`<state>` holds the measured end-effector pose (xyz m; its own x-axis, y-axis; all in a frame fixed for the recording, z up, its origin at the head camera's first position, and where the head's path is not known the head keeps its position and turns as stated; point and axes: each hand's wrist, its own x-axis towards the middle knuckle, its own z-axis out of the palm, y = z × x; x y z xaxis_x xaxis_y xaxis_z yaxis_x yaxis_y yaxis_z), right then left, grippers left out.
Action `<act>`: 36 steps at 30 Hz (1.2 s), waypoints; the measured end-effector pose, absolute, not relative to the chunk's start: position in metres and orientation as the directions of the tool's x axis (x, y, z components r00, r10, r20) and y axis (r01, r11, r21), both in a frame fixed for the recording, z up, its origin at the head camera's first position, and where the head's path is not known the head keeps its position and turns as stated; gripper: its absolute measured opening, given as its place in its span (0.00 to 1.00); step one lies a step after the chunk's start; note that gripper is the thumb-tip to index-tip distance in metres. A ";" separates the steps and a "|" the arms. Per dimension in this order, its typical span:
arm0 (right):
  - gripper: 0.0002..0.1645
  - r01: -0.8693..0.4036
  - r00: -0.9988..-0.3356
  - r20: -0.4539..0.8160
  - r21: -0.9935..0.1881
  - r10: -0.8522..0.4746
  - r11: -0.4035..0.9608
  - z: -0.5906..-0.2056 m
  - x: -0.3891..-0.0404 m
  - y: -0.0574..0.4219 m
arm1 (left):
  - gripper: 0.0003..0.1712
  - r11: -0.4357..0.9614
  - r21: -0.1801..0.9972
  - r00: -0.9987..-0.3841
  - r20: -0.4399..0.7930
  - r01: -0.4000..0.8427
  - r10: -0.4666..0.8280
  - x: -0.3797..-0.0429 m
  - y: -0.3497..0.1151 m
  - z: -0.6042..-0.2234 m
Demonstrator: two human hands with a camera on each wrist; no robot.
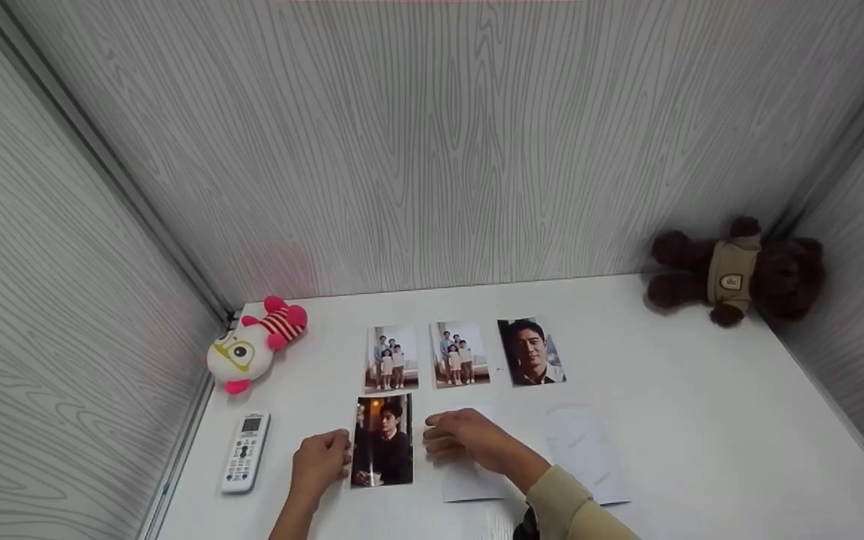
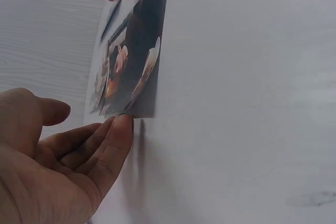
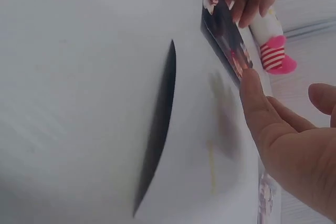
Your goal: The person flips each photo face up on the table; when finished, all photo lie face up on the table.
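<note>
A photo of a person in a dark sweater [image 1: 383,450] lies face up at the front of the white table. My left hand [image 1: 319,461] is at its left edge, and in the left wrist view the fingertips [image 2: 123,124] meet that edge, thumb apart. My right hand [image 1: 469,437] hovers to the photo's right with fingers extended, above a face-down white photo [image 1: 475,484]. That sheet's near edge curves up off the table in the right wrist view. Beside it lies another face-down photo [image 1: 582,454]. Neither hand pinches anything.
Behind stand two family photos, left [image 1: 391,358] and middle [image 1: 460,355], and a portrait photo [image 1: 532,352], in a row. A white remote control [image 1: 246,454] and a pink-and-white plush toy [image 1: 252,349] lie left. A brown teddy bear [image 1: 736,271] lies at the back right. Wood-grain panels [image 1: 439,150] enclose the table.
</note>
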<state>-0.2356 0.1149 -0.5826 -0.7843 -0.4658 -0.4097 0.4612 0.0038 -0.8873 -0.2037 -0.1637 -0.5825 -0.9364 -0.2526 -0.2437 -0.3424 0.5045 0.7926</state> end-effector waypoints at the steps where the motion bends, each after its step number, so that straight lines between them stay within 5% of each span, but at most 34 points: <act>1: 0.28 0.451 -0.793 -0.404 -0.892 -0.456 0.007 -0.582 -0.237 0.123 | 0.22 0.519 0.793 -0.943 -0.212 -0.319 -0.256 -0.202 -0.162 -0.582; 7: 0.29 0.419 -0.842 -0.388 -0.908 -0.374 -0.001 -0.580 -0.245 0.164 | 0.23 0.566 0.796 -0.969 -0.095 -0.212 -0.230 -0.197 -0.138 -0.569; 14: 0.31 0.391 -0.883 -0.393 -0.918 -0.255 0.060 -0.578 -0.236 0.184 | 0.27 0.413 0.875 -0.967 -0.240 -0.254 -0.086 -0.193 -0.095 -0.568; 21: 0.38 0.369 -0.877 -0.391 -0.921 -0.281 0.129 -0.580 -0.226 0.199 | 0.26 0.424 0.874 -0.964 -0.266 -0.237 0.008 -0.187 -0.061 -0.583; 36: 0.37 0.478 -0.845 -0.469 -0.878 -0.259 0.028 -0.578 -0.220 0.191 | 0.32 0.136 0.904 -0.905 -0.418 -0.405 0.078 -0.192 -0.041 -0.581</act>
<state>-0.2201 0.1914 -0.5780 -0.8446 -0.2586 -0.4687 0.4785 0.0280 -0.8776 -0.1925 -0.0405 -0.5810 -0.9053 0.0780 -0.4175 -0.4052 0.1357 0.9041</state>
